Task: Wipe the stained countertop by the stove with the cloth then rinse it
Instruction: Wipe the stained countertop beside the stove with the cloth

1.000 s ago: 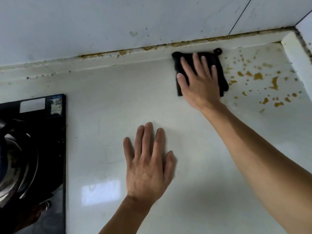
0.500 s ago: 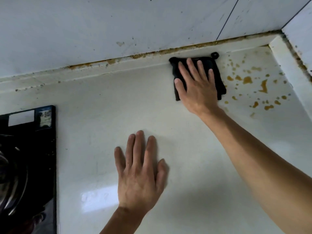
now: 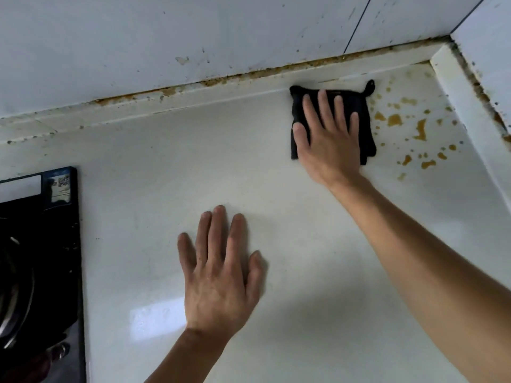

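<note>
A folded black cloth (image 3: 366, 121) lies flat on the white countertop (image 3: 166, 189), close to the back ledge. My right hand (image 3: 329, 139) presses down on it with fingers spread, covering most of it. Brown stains (image 3: 420, 129) speckle the countertop just right of the cloth, toward the corner. My left hand (image 3: 221, 272) rests palm down on the bare countertop nearer to me, fingers apart, holding nothing. The black stove (image 3: 66, 205) sits at the left edge of view.
A white tiled wall (image 3: 193, 37) rises behind the counter, with brown grime (image 3: 249, 76) along the raised back ledge. A side ledge and wall (image 3: 475, 87) close off the right corner. A metal pot (image 3: 13, 294) sits on the stove.
The cloth and my right hand have stayed near the back ledge, left of the stains. My left hand has stayed flat on the counter. The camera has shifted slightly to the right.
</note>
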`<action>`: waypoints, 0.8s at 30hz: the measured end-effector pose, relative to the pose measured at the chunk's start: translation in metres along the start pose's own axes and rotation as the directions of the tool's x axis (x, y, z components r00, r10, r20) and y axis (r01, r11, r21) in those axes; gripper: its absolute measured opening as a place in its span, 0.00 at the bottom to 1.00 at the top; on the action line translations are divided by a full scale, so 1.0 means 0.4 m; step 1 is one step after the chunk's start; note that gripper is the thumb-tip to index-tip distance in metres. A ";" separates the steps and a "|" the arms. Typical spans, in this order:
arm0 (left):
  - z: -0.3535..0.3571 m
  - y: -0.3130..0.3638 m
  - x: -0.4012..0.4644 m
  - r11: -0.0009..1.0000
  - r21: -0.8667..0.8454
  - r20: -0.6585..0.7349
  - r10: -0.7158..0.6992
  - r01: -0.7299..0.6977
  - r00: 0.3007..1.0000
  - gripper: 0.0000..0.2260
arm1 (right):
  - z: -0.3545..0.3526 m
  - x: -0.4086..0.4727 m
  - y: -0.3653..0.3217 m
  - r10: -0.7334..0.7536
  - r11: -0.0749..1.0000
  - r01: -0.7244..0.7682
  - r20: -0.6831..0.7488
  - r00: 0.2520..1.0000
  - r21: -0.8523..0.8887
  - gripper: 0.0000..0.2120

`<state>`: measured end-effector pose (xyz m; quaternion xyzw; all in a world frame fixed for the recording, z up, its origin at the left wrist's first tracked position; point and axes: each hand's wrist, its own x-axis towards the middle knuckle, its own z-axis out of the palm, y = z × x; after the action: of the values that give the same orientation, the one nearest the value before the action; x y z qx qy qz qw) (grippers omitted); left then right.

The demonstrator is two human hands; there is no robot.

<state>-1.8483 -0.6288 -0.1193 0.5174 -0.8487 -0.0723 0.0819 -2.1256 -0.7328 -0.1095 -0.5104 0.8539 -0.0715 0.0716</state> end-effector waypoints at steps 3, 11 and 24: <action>-0.003 0.000 -0.003 1.000 0.001 0.016 0.000 0.000 1.000 0.29 | 0.009 -0.169 0.033 -0.064 0.998 0.064 -0.008 0.998 -0.018 0.30; 0.013 -0.002 -0.001 1.000 -0.004 -0.039 0.010 -0.010 0.999 0.28 | -0.017 -0.040 0.083 0.008 0.999 -0.007 0.030 1.000 -0.035 0.30; 0.018 -0.006 0.009 1.000 0.003 -0.113 0.030 -0.030 0.993 0.27 | -0.056 -0.294 0.134 0.001 0.989 0.003 -0.027 1.000 0.146 0.32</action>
<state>-1.8495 -0.6327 -0.1267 0.5079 -0.8505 -0.0412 0.1303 -2.1211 -0.6029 -0.0922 -0.5032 0.8470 -0.1409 0.0974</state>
